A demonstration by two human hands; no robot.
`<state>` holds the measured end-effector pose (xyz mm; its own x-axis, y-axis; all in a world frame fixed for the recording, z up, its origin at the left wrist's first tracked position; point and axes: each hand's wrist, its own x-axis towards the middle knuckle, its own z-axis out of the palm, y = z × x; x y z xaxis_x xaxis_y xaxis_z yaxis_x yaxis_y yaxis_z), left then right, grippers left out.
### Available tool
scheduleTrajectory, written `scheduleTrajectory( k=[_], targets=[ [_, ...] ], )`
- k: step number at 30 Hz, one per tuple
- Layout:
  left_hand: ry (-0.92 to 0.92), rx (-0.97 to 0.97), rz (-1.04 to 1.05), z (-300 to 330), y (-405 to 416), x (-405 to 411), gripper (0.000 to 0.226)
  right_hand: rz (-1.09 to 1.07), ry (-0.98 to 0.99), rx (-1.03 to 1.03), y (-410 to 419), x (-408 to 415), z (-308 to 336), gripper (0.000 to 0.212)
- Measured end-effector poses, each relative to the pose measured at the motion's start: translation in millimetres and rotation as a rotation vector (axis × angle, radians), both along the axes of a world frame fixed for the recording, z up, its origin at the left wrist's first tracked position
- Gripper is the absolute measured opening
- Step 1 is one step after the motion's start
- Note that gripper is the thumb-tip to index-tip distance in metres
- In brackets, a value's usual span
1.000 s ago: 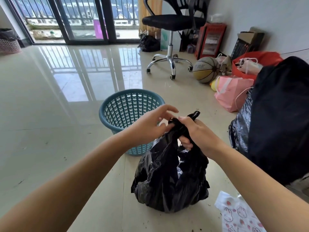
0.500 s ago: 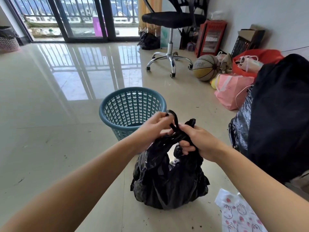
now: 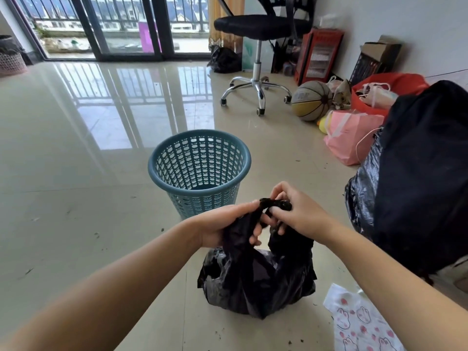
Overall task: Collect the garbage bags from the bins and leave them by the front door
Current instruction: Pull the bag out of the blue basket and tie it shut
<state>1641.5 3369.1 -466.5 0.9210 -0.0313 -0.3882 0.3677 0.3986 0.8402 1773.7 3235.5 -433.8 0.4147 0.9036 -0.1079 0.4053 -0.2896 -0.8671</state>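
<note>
The black garbage bag point(image 3: 255, 279) sits on the floor just in front of the blue bin point(image 3: 199, 173), which looks emptied, and the left hand point(image 3: 225, 228) and right hand point(image 3: 295, 214) are both clamped on the bag's twisted top, seemingly tying it shut. So 1 bag is out but not yet carried off. Another bin point(image 3: 10, 60) by the glass doors appears still lined, and no front door is in view.

Crumpled black plastic garbage bag point(image 3: 255, 282): filled, upright on the floor, directly in front of the teal perforated plastic bin point(image 3: 199, 171) and apart from it. Its top is gathered into twisted handles. Bin: upright, round, open-topped, no liner visible inside.
</note>
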Motion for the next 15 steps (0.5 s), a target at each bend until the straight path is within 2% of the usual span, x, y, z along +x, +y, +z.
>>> scheduleTrajectory(
  k=[2, 3, 4, 7, 9, 10, 12, 14, 15],
  targets=[
    [0.048, -0.110, -0.016, -2.1, 1.7, 1.5, 0.062, -0.065, -0.202, 0.081, 1.6, -2.3, -5.8, 0.018],
    [0.066, -0.164, 0.024, -2.1, 2.3, 3.2, 0.065, -0.069, -0.248, 0.129, 2.1, -4.1, -7.3, 0.019],
    [0.080, -0.183, 0.072, -2.0, 2.9, 5.3, 0.062, -0.055, -0.258, 0.165, 3.0, -6.7, -8.1, 0.018],
    [0.111, -0.168, 0.191, -1.1, 2.5, 11.7, 0.031, 0.014, -0.273, 0.204, 5.3, -13.2, -10.7, 0.014],
    [0.133, -0.091, 0.270, -2.1, 2.1, 14.9, 0.021, 0.042, -0.312, 0.224, 4.0, -14.2, -11.8, 0.008],
    [0.143, 0.015, 0.306, -3.0, 1.4, 15.7, 0.018, 0.052, -0.360, 0.214, 2.4, -13.3, -14.0, 0.010],
    [0.161, 0.367, 0.327, -1.7, 0.4, 14.7, 0.017, 0.070, -0.623, 0.130, -0.6, -11.0, -22.6, 0.023],
    [0.180, 0.944, 0.249, -3.7, 6.8, 12.6, 0.028, 0.046, -0.867, 0.040, -2.5, -6.1, -32.7, 0.033],
    [0.207, 1.226, 0.182, -7.1, 12.0, 10.5, 0.031, 0.010, -0.902, 0.012, -3.4, -1.7, -36.4, 0.035]
  ],
)
